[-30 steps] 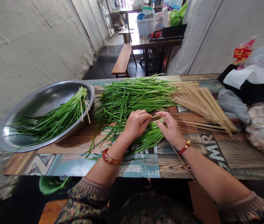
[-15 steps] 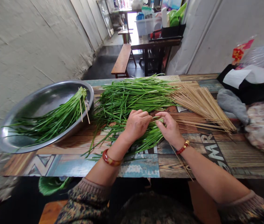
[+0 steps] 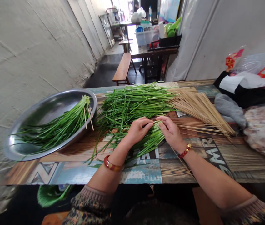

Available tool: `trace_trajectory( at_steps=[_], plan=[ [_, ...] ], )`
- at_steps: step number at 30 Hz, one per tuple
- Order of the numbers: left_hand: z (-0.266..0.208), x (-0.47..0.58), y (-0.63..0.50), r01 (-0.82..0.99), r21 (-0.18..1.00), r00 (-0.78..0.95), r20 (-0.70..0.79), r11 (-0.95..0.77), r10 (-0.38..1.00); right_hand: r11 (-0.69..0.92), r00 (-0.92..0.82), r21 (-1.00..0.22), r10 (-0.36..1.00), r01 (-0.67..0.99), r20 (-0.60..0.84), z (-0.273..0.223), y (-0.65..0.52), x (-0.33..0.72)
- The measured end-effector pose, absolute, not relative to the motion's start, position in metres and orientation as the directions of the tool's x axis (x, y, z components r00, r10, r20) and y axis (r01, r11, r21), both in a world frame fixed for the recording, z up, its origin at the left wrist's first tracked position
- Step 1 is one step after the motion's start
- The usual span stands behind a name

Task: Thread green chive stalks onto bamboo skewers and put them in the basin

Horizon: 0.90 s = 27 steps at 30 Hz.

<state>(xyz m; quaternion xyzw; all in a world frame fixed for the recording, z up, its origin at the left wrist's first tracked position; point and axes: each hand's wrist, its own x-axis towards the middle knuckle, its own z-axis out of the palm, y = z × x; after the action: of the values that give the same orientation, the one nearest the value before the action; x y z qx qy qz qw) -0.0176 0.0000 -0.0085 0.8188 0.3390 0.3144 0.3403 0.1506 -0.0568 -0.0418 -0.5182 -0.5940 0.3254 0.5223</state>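
Both hands meet over a small bunch of green chives (image 3: 151, 141) lying on the table's near half. My left hand (image 3: 139, 130), with a bangle on its wrist, pinches at the pale stem ends, thumb against the fingers. Beside it my right hand (image 3: 170, 132) has its fingers closed on the same stem ends. Thin bamboo skewers pass under and beyond the right hand; whether one is within its grip is hidden. Behind the hands spreads a larger pile of loose chives (image 3: 134, 101). A fan of bamboo skewers (image 3: 202, 109) lies to the right.
At the left, a metal basin (image 3: 35, 111) holds skewered chives (image 3: 62, 128). A plastic bag of pale pieces (image 3: 263, 128) and a grey bundle (image 3: 229, 107) sit at the right. Past the patterned tabletop (image 3: 81, 173) stand a bench (image 3: 123, 67) and another table.
The view has tilted slightly upward, so everything sits lower. My left hand has turned, bringing its thumb into sight, while both hands stay together at the chive ends.
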Motion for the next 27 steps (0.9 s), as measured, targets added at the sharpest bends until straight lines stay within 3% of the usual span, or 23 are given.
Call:
trace_trajectory(
  at_steps=[10, 16, 21, 24, 27],
  plan=[
    [-0.004, -0.015, -0.003, 0.297, 0.795, 0.641, 0.244, -0.529, 0.727, 0.331, 0.097, -0.850, 0.911, 0.410, 0.402, -0.037, -0.060, 0.146],
    [-0.001, -0.021, -0.002, 0.279, 0.903, 0.645, 0.075, -0.326, 0.761, 0.238, 0.166, -0.945, 0.946, 0.225, 0.278, -0.034, -0.056, 0.157],
    [0.003, -0.027, 0.007, 0.171, 0.971, 0.436, 0.079, -0.168, 0.897, 0.186, 0.194, -0.982, 0.963, 0.017, 0.186, -0.041, -0.049, 0.166],
    [0.014, -0.032, 0.014, 0.087, 0.991, 0.334, 0.070, -0.105, 0.940, 0.185, 0.117, -0.982, 0.975, 0.034, 0.188, -0.041, -0.049, 0.167],
    [0.033, -0.036, 0.017, 0.056, 0.992, 0.284, 0.095, -0.115, 0.954, 0.236, 0.013, -0.960, 0.971, 0.153, 0.240, -0.037, -0.054, 0.166]
  ],
)
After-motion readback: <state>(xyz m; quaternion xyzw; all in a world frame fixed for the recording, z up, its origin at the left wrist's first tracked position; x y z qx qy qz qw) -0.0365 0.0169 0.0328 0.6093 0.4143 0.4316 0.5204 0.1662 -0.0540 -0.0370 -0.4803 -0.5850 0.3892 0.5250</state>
